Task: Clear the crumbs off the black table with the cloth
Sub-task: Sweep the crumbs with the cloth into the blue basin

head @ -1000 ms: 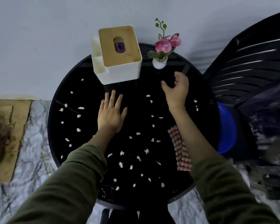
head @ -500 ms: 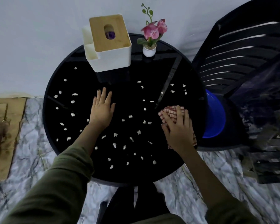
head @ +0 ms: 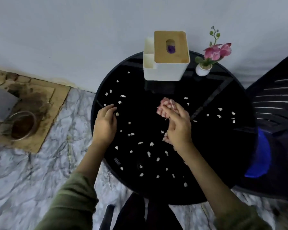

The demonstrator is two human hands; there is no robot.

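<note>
The round black worktop [head: 223, 146] stands against a pale wall, and white crumbs [head: 150, 144] lie all over it — many near its front edge, some by its left edge, a few by its right edge.

The right hand [head: 179, 126] lies flat on the red and white checked cloth [head: 165, 106] near the middle of the worktop. The fingers [head: 170, 110] are spread over the cloth and press it down, so this grip is a flat press and not a closed fist. Part of the cloth sticks out past the fingertips, toward the back edge, and a little bit shows under the heel of the hand.

The left hand [head: 105, 125] rests near the left edge of the worktop. Its fingers are bent a little and it holds nothing — the grip is open. Crumbs lie just beside its fingertips.

At the back edge stands a white tissue box [head: 165, 70] with a wooden lid. Just beside it, to the right, is a small white pot with pink flowers [head: 214, 54].

A black chair [head: 276, 100] is close to the right edge, with something blue [head: 260, 156] on its seat. On the floor to the left, a glass bowl [head: 22, 126] sits on a brown board. Both sleeves are green.
</note>
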